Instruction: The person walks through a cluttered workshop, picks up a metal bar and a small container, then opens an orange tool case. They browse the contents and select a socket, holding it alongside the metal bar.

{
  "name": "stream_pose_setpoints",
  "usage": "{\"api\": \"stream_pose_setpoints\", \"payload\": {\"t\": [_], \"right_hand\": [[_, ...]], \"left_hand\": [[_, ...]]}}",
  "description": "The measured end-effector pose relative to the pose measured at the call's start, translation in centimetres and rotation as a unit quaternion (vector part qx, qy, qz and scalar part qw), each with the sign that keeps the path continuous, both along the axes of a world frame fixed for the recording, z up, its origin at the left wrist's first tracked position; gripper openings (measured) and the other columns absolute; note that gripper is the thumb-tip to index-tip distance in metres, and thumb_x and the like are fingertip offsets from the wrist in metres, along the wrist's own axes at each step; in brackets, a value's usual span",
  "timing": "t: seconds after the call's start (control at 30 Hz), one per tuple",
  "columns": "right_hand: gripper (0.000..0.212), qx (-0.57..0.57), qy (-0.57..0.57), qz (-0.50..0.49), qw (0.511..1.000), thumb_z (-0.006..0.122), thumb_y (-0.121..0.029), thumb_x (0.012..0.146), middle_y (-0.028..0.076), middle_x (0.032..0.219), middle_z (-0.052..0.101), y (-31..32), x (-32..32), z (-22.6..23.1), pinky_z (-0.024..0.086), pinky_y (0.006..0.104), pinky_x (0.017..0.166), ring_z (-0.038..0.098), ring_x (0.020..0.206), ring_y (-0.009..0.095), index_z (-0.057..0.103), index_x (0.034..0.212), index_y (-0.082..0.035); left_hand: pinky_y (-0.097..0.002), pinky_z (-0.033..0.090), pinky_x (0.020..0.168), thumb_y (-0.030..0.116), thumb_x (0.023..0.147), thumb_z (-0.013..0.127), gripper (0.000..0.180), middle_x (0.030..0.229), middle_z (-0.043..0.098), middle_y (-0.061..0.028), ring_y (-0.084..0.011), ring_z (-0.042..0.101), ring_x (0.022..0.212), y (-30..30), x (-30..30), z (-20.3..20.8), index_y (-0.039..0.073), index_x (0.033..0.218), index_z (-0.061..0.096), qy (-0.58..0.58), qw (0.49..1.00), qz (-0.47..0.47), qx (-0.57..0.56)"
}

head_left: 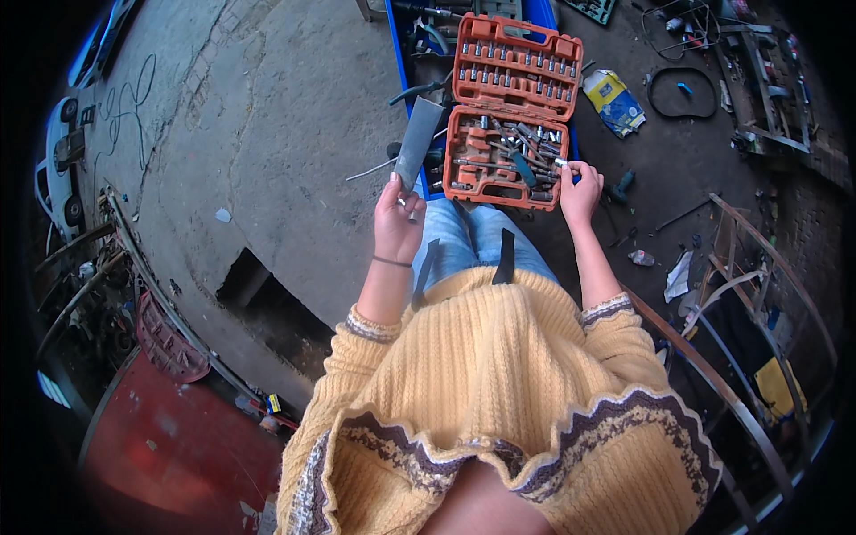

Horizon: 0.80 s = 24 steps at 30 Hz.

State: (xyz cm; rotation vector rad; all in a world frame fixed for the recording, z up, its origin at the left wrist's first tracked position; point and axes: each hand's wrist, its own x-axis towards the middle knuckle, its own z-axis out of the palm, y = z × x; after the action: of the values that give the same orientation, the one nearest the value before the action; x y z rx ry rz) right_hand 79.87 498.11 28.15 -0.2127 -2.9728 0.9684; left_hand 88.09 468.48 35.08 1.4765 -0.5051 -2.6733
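My left hand [397, 218] is closed around the lower end of a flat grey bar [419, 134] that points up and away from me. A small metal piece sticks out between its fingers. At the right edge of an open orange socket set case [470, 193], my right hand [580, 191] pinches a small, shiny, socket-like piece [561, 163]. Loose sockets, rods and a teal-handled screwdriver [523, 168] lie jumbled in the near half of the case. Rows of sockets [517, 76] fill its raised lid.
The case rests on a blue tray [399, 36] with pliers [416, 93] and other tools. A yellow-and-blue packet [613, 103] and a black belt loop [682, 92] lie to the right. Metal frames [740, 410] stand at lower right. A dark rectangular pit [267, 299] opens at left.
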Motion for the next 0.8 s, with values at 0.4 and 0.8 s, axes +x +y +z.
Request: {"api": "stream_pose_setpoints", "payload": {"t": [0.4, 0.8], "right_hand": [[0.007, -0.602, -0.19, 0.056, 0.773, 0.05, -0.01, 0.094, 0.014, 0.105, 0.062, 0.3, 0.4, 8.3, 0.051, 0.0286, 0.082, 0.062, 0.092, 0.016, 0.047, 0.097, -0.004], [0.014, -0.514, -0.172, 0.12, 0.832, 0.058, -0.011, 0.091, 0.007, 0.091, 0.064, 0.1, 0.4, 10.1, 0.05, 0.0234, 0.073, 0.063, 0.081, 0.011, 0.055, 0.099, 0.0]], "left_hand": [[-0.0252, 0.037, 0.058, 0.024, 0.089, 0.062, 0.026, 0.065, 0.041, 0.0018, -0.01, 0.036, 0.056, 1.8, 0.4, 0.4, 0.009, 0.074, 0.048, -0.01, 1.0, -0.006, -0.004], [-0.0244, 0.037, 0.06, 0.022, 0.088, 0.064, 0.018, 0.071, 0.044, 0.0028, -0.0089, 0.039, 0.06, 3.0, 1.3, 0.5, 0.011, 0.08, 0.052, -0.005, 1.0, -0.004, -0.014]]}}
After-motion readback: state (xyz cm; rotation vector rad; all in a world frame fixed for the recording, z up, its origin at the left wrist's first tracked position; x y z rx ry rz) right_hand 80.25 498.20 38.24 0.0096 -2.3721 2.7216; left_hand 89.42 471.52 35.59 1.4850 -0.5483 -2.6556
